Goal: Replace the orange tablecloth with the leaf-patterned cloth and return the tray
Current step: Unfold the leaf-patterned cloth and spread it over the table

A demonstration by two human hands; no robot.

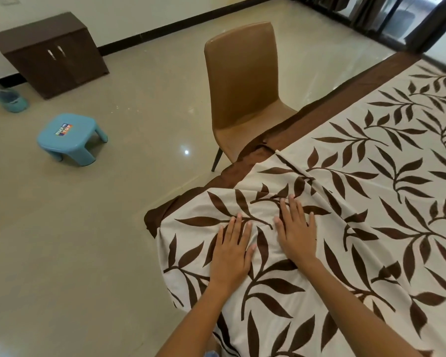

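Note:
The leaf-patterned cloth [371, 176], cream with brown leaves and a brown border, lies spread over the table and hangs over its near-left corner. My left hand [231, 249] and my right hand [295, 228] both press flat on the cloth close to that corner, fingers straight, side by side. A fold of cloth is bunched just beyond my fingers. No orange tablecloth and no tray appear in view.
A brown chair [242, 86] stands against the table's left edge. On the tiled floor to the left sit a small blue stool [71, 136], a dark wooden cabinet [52, 52] by the wall and a teal mop head [12, 100].

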